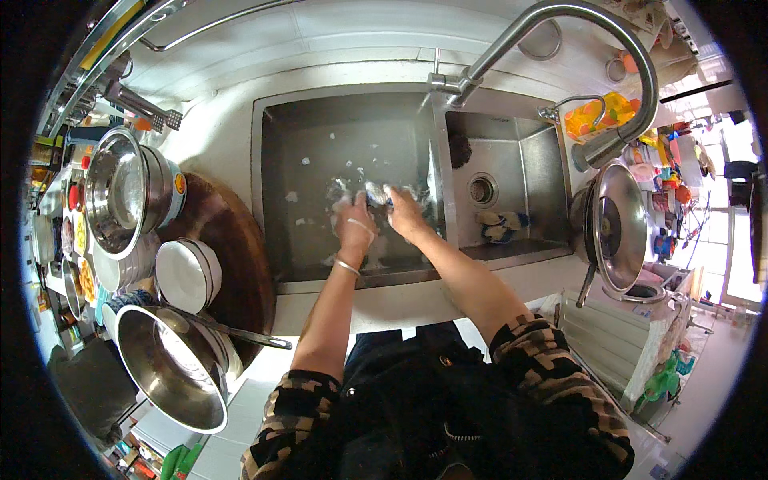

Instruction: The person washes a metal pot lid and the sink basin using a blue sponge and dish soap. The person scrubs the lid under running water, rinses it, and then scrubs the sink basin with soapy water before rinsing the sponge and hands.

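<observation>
Both hands are down in the large left basin of a steel double sink, which holds cloudy water with patches of foam. My left hand, with bands on its wrist, and my right hand grip a wet white-and-blue cloth between them. Splashing and motion blur hide the fingertips and part of the cloth. In the smaller right basin, a cream-and-navy cloth lies crumpled below the drain. A dark scouring pad rests at that basin's left wall.
A tall gooseneck faucet arches over the right basin. On the left, steel bowls, white bowls and a large steel basin crowd a round wooden board. A steel pan stands right of the sink.
</observation>
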Demonstrator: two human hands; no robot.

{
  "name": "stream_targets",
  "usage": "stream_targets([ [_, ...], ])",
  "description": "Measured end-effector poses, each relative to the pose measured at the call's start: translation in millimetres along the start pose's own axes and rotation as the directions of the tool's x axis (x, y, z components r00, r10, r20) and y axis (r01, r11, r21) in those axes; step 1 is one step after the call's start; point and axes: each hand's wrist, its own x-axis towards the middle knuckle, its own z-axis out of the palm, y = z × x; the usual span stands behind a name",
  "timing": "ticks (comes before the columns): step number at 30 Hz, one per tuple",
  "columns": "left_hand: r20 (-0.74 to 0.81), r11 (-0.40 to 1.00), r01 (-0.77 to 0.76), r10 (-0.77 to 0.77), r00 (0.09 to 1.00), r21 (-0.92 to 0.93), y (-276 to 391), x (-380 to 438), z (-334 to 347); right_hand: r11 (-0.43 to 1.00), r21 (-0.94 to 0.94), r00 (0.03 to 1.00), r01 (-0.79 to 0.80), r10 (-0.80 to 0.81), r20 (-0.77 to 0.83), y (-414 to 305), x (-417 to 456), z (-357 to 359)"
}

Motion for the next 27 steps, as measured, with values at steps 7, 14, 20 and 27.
stream_targets([
  [7, 0.281, 0.969, 0.236, -0.246, 0.928, 0.07, -50.3, 22.0, 17.3, 0.718, 0.543, 0.864, -0.435, 0.503, 0.027, 11.9, 15.4, 29.6],
  [14, 0.161, 0.867, 0.332, -0.292, 0.943, -0.372, -39.6, 47.1, 44.8, 0.888, 0.151, 0.898, -0.435, 0.44, -0.002, 54.4, 35.4, 40.7],
  [20, 0.202, 0.779, 0.496, -0.453, 0.868, -0.383, -36.4, 51.0, 31.6, 0.95, 0.162, 0.964, -0.265, 0.264, 0.028, 0.2, 25.4, 10.8],
  [27, 0.226, -0.04, 0.233, -0.442, 0.868, -0.972, -37.2, 40.9, 12.6, 0.168, 0.943, 0.957, -0.286, 0.098, 0.273, 4.2, 10.7, -33.0],
])
